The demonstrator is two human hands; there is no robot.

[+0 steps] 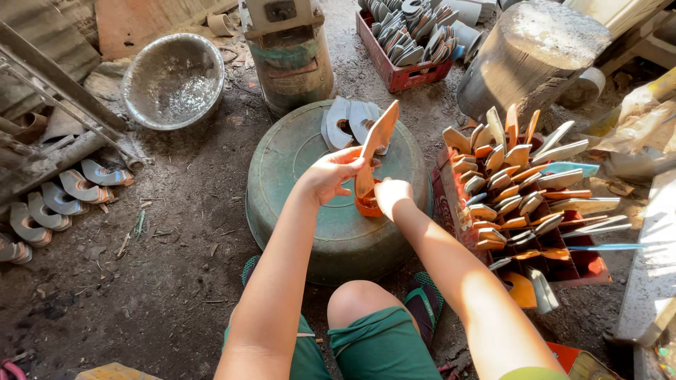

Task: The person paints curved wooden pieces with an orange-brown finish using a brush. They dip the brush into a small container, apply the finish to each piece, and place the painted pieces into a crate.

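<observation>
Though tilted, orange scoop [371,158] between hands [362,184].

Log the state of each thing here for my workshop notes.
Left hand: gripping the orange scoop.
Right hand: gripping its ring end.
Orange scoop: held upright.
Green basin: upside down.
Metal bowl: upright.
Right red crate: full of scoops.
</observation>
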